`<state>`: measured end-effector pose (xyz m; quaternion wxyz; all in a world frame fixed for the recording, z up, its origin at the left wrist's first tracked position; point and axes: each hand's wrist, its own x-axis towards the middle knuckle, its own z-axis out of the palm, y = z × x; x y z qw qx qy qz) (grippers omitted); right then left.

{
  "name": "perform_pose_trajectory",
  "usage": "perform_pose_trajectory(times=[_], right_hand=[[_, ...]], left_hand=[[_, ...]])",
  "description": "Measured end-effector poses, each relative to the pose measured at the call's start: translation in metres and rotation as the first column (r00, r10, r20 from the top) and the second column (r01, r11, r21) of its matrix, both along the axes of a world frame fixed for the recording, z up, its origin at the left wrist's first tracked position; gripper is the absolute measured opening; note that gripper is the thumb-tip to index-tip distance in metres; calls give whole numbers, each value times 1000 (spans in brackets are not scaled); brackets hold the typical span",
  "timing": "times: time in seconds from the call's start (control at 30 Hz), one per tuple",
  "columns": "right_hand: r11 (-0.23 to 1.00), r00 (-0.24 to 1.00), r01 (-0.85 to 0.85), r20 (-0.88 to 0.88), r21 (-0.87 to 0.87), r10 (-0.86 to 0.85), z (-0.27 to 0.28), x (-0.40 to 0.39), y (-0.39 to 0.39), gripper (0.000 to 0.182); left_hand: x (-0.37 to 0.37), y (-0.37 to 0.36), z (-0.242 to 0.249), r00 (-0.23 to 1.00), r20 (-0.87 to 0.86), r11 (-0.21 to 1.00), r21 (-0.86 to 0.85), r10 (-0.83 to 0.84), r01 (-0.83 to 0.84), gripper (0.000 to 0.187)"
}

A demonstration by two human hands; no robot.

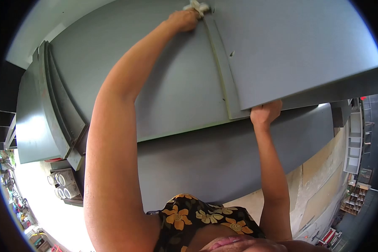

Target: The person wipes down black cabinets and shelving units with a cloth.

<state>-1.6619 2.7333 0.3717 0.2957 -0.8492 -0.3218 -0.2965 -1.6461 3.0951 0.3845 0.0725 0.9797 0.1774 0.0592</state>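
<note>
Top centre: left hand (pixel 184 20) fingers curled, pressing a white rag (pixel 197 6) on the grey panel (pixel 290 50). Right hand (pixel 264 113) apparently fisted, gripping the panel's lower edge.

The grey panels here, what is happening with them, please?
A person leans over large grey panels that lie overlapping on a dark surface. The left hand is stretched far forward and presses a crumpled whitish cloth against the seam where two panels meet. The right hand grips the near edge of the upper grey panel, which lies over the others. More grey boards are stacked at the left.
</note>
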Motion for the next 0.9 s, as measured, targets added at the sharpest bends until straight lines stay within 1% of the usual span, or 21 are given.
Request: perform_pose_trajectory(times=[0.03, 0.07, 0.17, 0.2, 0.3, 0.33, 0.37, 0.43, 0.5, 0.57, 0.63, 0.67, 0.7, 0.73, 0.77, 0.8, 0.83, 0.87, 0.9], right_hand=[[1000, 999, -15, 45, 6, 14, -4, 2, -4, 32], [999, 994, 15, 110, -32, -11, -14, 6, -10, 32], [991, 1000, 26, 18, -134, -23, -20, 4, -22, 32], [980, 987, -16, 152, -199, 47, -17, 1, -25, 31], [974, 971, -186, 129, -132, 203, -42, 8, -43, 32], [944, 949, -94, 259, -315, 181, -45, 7, -48, 33], [880, 907, 25, 382, -475, 181, -47, 5, -55, 34], [789, 846, 151, 490, -596, 208, -49, 2, -60, 38], [804, 846, 135, 490, -579, 211, -44, 2, -59, 42], [821, 842, 126, 498, -557, 209, -40, 3, -57, 45], [848, 860, 85, 468, -523, 202, -40, 3, -57, 45], [866, 880, 45, 430, -498, 201, -44, 4, -60, 44], [838, 875, 88, 443, -539, 193, -53, 7, -65, 43], [806, 869, 130, 457, -577, 187, -63, 9, -71, 43], [705, 834, 257, 520, -661, 184, -80, 14, -79, 43], [585, 792, 381, 579, -715, 192, -89, 14, -82, 44], [672, 891, 252, 438, -696, 120, -81, 10, -77, 43], [756, 960, 131, 274, -642, 66, -63, 7, -68, 42], [804, 984, 79, 175, -590, 31, -54, 5, -62, 41]], left_hand=[[7, 9, 0, 999, -12, 999, 7, 45, -45, 36], [20, 20, 3, 999, -2, 998, -19, 55, -55, 38], [48, 49, 1, 996, 17, 995, -49, 87, -86, 40], [55, 57, 1, 995, 21, 993, -54, 102, -101, 41], [72, 78, -2, 987, 31, 985, -78, 155, -152, 43], [79, 86, -3, 985, 33, 982, -88, 172, -168, 44], [84, 93, -5, 982, 34, 979, -96, 186, -182, 46], [94, 106, -6, 976, 40, 972, -110, 213, -207, 48], [95, 117, -4, 972, 36, 967, -114, 232, -227, 50], [80, 121, 7, 969, 11, 964, -113, 245, -242, 54], [69, 151, 4, 919, -58, 899, -194, 390, -393, 55], [56, 166, 0, 900, -37, 884, -172, 435, -435, 55], [41, 181, -3, 878, -13, 867, -148, 479, -476, 55], [16, 182, -5, 879, 77, 881, -97, 470, -462, 54], [-12, 184, -7, 878, 163, 892, -41, 451, -450, 53], [-24, 251, -39, 865, 237, 889, 14, 441, -457, 42], [-42, 318, -66, 850, 311, 881, 70, 426, -467, 36], [-71, 336, -66, 854, 323, 856, 187, 409, -481, 35], [-100, 341, -61, 858, 333, 818, 300, 392, -490, 35]])
